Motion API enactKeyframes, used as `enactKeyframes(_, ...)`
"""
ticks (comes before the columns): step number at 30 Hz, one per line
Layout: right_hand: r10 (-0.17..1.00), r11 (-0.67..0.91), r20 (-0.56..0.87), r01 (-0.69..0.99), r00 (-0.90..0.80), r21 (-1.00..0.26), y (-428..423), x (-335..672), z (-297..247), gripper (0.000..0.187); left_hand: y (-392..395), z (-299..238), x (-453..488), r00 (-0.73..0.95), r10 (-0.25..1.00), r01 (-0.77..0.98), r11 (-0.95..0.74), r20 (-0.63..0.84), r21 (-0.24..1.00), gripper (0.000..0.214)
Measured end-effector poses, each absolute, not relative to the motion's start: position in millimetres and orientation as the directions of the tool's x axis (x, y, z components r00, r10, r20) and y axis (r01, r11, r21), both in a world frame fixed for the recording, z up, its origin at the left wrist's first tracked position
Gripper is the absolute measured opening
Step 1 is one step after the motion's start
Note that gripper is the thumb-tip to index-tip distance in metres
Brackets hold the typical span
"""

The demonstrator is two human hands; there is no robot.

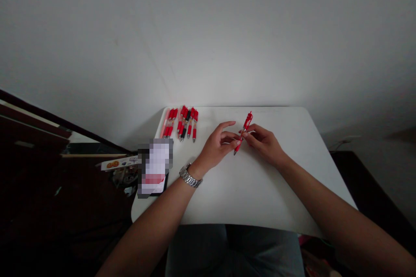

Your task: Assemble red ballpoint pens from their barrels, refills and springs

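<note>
A red click pen (247, 120) is held tilted above the white table, its metal tip pointing down toward me. My left hand (218, 143) pinches the lower red grip between thumb and fingers, with the index finger stretched out above. Around the pen's middle, the thumb and fingertips of my right hand (264, 143) are closed. Part of the barrel is hidden behind the fingers. Farther left on the table lie several red pens (194, 125) side by side, and a black pen (185, 124) is among them.
At the table's left edge lies a phone-like device (156, 169), its screen blurred out. The white table (247, 199) backs onto a pale wall (227, 43). A white strip with stickers (118, 163) and dark clutter sit beyond the left edge. A dark box-like object (354, 169) stands to the right.
</note>
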State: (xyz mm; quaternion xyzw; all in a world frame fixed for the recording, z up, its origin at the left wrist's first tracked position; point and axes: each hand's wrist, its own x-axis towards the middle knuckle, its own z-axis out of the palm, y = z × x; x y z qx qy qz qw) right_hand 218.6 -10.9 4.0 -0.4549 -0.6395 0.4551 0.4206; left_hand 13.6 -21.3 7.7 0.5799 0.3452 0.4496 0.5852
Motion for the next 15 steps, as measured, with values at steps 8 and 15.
enactKeyframes(8,0.963,0.144,0.106,0.143,-0.246,-0.979,-10,218,4,0.038,-21,8,11,0.344,0.922,-0.020,-0.180,0.176,0.983,0.050)
enactKeyframes(15,0.973,0.097,0.084,0.051,-0.214,-0.994,-12,216,7,0.037,-15,7,-2,0.175,0.924,0.245,-0.376,0.341,0.894,0.031)
